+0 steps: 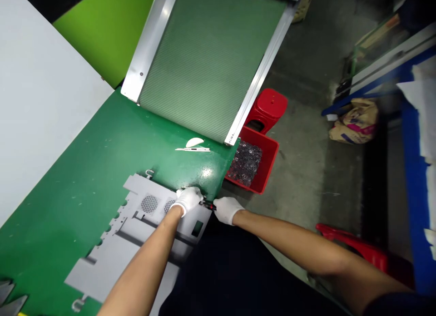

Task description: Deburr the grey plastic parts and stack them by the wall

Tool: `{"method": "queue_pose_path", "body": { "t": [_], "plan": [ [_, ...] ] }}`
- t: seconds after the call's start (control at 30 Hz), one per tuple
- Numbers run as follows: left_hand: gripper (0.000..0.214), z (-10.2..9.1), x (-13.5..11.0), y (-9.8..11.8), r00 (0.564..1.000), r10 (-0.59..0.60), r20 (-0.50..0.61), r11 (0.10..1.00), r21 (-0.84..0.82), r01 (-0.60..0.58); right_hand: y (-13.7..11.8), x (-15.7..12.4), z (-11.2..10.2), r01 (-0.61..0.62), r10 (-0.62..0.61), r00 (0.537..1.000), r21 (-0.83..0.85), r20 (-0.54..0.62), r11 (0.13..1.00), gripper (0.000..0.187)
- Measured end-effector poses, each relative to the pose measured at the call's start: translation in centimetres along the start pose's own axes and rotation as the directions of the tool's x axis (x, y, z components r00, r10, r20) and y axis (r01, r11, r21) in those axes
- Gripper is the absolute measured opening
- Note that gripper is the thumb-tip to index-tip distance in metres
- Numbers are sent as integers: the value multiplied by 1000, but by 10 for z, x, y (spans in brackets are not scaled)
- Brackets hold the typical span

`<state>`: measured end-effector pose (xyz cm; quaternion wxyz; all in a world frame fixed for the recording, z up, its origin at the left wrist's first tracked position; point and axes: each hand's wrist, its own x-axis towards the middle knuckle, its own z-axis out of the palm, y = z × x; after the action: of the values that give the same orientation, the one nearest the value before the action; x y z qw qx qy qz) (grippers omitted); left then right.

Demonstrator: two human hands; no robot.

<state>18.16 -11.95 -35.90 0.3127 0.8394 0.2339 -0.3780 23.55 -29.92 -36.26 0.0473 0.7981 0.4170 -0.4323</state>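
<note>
A large grey plastic panel (134, 236) with round speaker-like grilles, slots and small hooks at its edges lies on the green table. My left hand (189, 199), in a white glove, is closed at the panel's far right edge, its fingers curled there. In my gloved right hand (227, 210), just off the table's edge, is a small pair of pliers (211, 207) with black and red handles. The tool points left toward the panel's corner, close to my left fingertips. Its jaws are too small to make out clearly.
A green ribbed conveyor belt (218, 57) rises beyond the table (153, 139). A white cutter knife (193, 149) and a white half-round piece (195, 142) lie before it. Right of the table stand a red bin (269, 164) of dark scraps and a red stool (272, 102).
</note>
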Motion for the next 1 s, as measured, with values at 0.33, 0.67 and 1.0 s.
{"method": "queue_pose_path", "body": {
  "t": [0.33, 0.67, 1.0],
  "plan": [
    [23, 2, 1, 3, 997, -16, -75, 1000, 13, 17, 4, 11, -13, 14, -11, 996, -26, 86, 1000, 30],
    [22, 3, 0, -1, 996, -8, -89, 1000, -29, 6, 5, -3, -4, 4, -4, 1000, 38, -5, 999, 29],
    [20, -4, -6, -3, 987, -69, -145, 978, -204, 38, 22, -3, 6, -70, 69, 998, 115, 11, 991, 31]
  ]
}}
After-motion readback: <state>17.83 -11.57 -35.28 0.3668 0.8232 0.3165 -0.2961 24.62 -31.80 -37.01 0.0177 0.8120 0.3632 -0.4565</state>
